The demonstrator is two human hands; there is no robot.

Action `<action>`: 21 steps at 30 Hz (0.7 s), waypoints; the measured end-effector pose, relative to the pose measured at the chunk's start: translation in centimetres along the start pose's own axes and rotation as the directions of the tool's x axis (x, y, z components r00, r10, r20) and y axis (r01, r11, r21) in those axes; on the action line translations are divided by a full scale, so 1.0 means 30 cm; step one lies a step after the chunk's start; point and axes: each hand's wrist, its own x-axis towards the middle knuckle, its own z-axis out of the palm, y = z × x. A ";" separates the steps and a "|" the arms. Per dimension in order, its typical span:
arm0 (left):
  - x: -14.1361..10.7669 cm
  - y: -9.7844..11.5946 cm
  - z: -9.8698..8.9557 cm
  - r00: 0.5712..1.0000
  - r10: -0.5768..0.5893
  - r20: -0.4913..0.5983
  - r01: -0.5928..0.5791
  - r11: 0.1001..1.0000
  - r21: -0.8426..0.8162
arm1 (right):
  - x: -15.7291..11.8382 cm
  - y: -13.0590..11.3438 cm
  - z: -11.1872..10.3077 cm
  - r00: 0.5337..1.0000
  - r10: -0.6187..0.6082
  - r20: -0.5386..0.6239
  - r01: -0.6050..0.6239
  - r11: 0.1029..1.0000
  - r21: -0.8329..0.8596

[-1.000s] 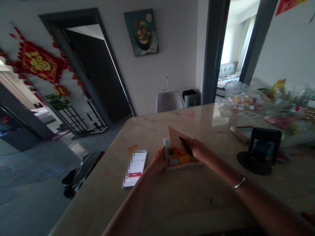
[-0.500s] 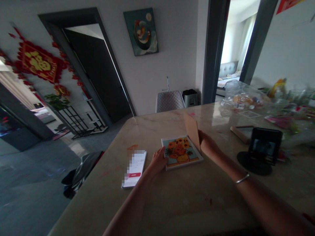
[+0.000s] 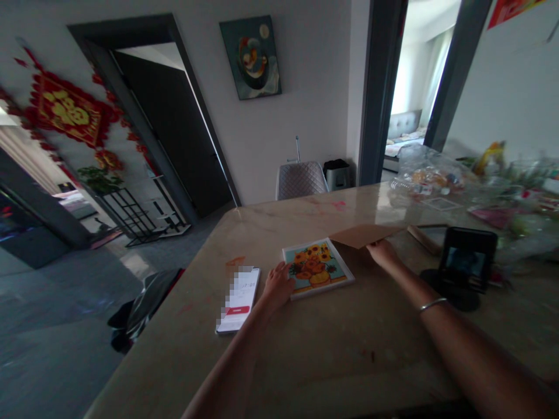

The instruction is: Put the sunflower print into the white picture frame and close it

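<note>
A small sunflower picture with a white border lies face up on the table. At its left edge is my left hand, closed on that side with the fingertips over the border; its thumb is hard to make out. My right hand pinches the near edge of a thin brown cardboard sheet. The sheet is held nearly flat, just right of the picture's upper corner. To the left of my left hand is a phone with a lit, partly pixelated screen.
An empty-looking frame lies beyond my right hand. A black device on a round stand stands near my right forearm. Clear plastic bags and packaging fill the table's far right. A quilted chair stands behind the table.
The cardboard sheet has swung from upright beside the picture to nearly flat, moving right with my right hand. The picture and my left hand have shifted slightly left.
</note>
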 end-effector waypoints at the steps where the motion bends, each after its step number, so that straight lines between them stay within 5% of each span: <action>1: -0.001 -0.001 -0.001 1.000 -0.001 -0.003 0.001 1.000 -0.022 | -0.001 0.001 0.003 1.000 0.013 0.012 -0.013 1.000 -0.011; 9: -0.002 -0.008 -0.003 1.000 0.021 -0.010 -0.021 1.000 -0.021 | -0.024 0.007 -0.003 0.958 0.019 0.286 0.008 0.996 -0.091; 14: -0.002 -0.003 -0.006 0.999 0.040 -0.026 -0.040 0.999 -0.016 | -0.055 -0.052 -0.077 0.944 0.089 0.319 0.006 0.958 -0.286; 16: -0.002 -0.002 -0.005 0.999 0.041 -0.023 -0.041 0.999 -0.001 | -0.069 -0.098 -0.108 0.961 0.059 0.272 0.016 0.963 -0.268; 19: 0.000 -0.003 -0.001 0.999 0.041 -0.015 -0.041 0.999 0.028 | -0.089 -0.157 -0.121 0.998 -0.057 0.038 0.065 0.965 -0.254; 21: 0.002 -0.002 0.002 0.999 0.045 -0.005 -0.045 0.997 0.067 | -0.100 -0.172 -0.098 0.964 -0.260 -0.051 0.244 0.947 -0.208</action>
